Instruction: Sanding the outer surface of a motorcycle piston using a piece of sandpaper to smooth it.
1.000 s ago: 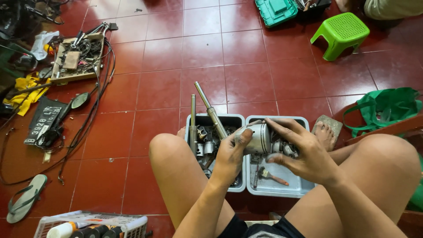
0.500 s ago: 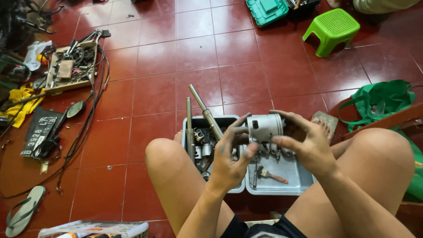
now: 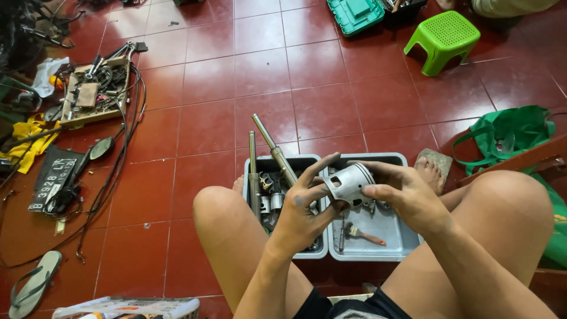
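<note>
1. A silver metal piston, a short hollow cylinder with a hole in its side, is being held between both hands above the two grey trays, lying on its side.
2. The left hand is closing its fingers and thumb on the piston's near end; the right hand is wrapping over the far end from the other side, so both hands are clamped on the same part.
3. Directly beneath the hands, the right grey tray is holding a small brush with a reddish handle and a few dark tools, partly hidden by the hands.
4. Under and left of the left hand, the left grey tray is holding small metal parts, with two long metal shafts sticking out past its far rim.
5. The person's bare knees are flanking the trays on either side of the hands.
6. Beyond the right hand, a green cloth bag is lying on the red tiled floor, and a green plastic stool is standing farther away.
7. Far left of the left hand, a wooden board of engine parts and black cables are lying about, with a sandal nearer.
</note>
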